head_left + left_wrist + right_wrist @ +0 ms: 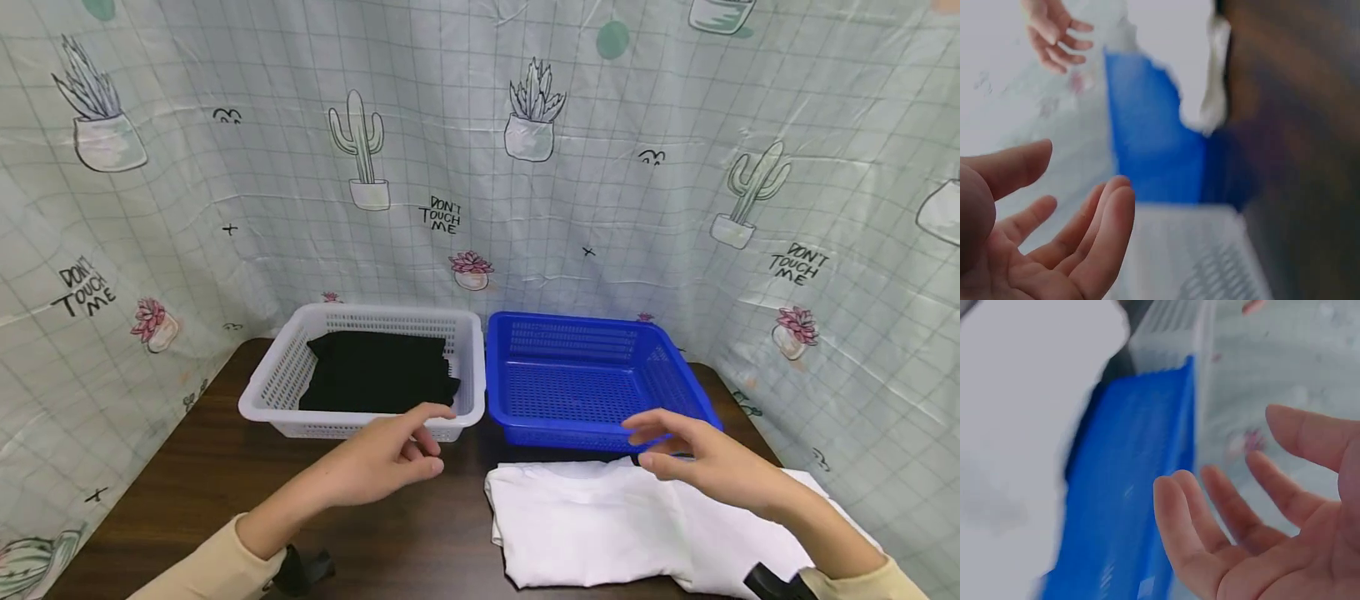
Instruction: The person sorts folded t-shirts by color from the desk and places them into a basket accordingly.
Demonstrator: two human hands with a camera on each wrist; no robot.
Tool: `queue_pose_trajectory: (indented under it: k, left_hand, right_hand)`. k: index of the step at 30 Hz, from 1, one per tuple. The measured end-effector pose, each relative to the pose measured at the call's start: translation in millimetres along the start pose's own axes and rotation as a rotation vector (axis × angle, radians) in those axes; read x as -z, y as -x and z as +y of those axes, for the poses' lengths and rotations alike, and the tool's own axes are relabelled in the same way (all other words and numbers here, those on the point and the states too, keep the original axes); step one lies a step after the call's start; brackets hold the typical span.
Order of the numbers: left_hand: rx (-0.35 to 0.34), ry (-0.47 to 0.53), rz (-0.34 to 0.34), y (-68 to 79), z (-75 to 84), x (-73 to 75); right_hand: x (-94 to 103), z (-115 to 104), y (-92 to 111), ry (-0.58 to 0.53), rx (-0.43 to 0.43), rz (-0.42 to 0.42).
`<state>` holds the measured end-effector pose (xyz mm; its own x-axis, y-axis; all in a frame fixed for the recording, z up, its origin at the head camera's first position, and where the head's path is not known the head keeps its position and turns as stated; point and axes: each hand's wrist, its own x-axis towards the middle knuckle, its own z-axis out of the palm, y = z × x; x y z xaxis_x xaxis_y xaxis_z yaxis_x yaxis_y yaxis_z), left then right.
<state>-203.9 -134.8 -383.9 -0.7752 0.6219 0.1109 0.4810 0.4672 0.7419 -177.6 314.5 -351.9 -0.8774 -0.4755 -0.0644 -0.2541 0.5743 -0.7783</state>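
My left hand (382, 454) hovers by the front right corner of a white plastic basket (258, 412), fingers loosely bent and holding nothing. Inside that basket lies a folded black cloth (378, 371). My right hand (693, 454) is over the front edge of a blue plastic basket (570, 433), its fingers relaxed and apart with nothing between them. Below it, white folded fabric (585, 521), which looks like a shirt, lies on the table and runs under the right forearm. The left wrist view shows the left palm (1041, 275); the right wrist view shows the right palm (1285, 569).
Both baskets stand side by side at the back of a dark wooden table (187, 483). A curtain (465, 125) printed with cacti and potted plants hangs close behind and along both sides. The blue basket's slotted floor shows bare.
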Motion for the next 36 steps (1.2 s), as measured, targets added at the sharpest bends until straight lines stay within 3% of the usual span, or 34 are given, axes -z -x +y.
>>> queue_pose_trajectory:
  k: [7,11,16,20,27,33,36]
  left_hand:
    - [0.083,0.174,-0.139,-12.7,-12.0,-50.9]
    - [0.177,0.293,-0.198,-20.1,-16.4,-71.9]
    - [0.250,0.508,-0.253,-29.4,-16.9,-90.1]
    - [0.280,0.627,-0.264,-35.6,-17.1,-98.5]
    - [0.288,0.569,-0.231,-39.8,-15.1,-99.8]
    - [0.321,0.636,-0.199,-37.8,-17.0,-96.4]
    - [0.320,0.681,-0.210,-36.9,-21.7,-94.6]
  right_hand:
    - [-6.7,55.6,39.8,-0.084,-0.204,0.026]
    - [-14.8,72.4,46.8,-0.119,-0.304,-0.004]
    - [-24.0,79.4,43.1,-0.156,-0.321,-0.001]
    - [-31.5,79.9,37.5,-0.175,-0.308,-0.010]
    - [-46.3,74.9,23.5,-0.238,-0.318,0.003]
    - [-60.9,82.7,13.1,-0.450,-0.361,0.009]
    - [-65.9,86.9,11.1,-0.534,-0.336,-0.026]
